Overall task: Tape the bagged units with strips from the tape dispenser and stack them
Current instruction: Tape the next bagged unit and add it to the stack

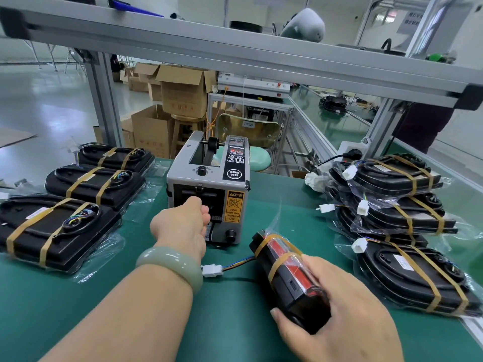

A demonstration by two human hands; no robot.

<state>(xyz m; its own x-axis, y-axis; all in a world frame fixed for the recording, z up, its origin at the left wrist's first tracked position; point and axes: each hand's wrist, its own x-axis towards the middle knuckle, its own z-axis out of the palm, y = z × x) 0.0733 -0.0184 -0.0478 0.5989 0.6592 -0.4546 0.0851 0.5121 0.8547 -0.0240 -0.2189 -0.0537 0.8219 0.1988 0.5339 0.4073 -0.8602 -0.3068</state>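
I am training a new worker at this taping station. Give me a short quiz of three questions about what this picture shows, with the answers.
1. True or false: the bagged unit that the right hand grips already carries two tape strips.
2. Where is the left hand? A on the bagged unit; B at the outlet of the tape dispenser; C on the right hand.
3. Fill in: ___ taped units lie singly left of the dispenser.
Key: 1 true; 2 B; 3 three.
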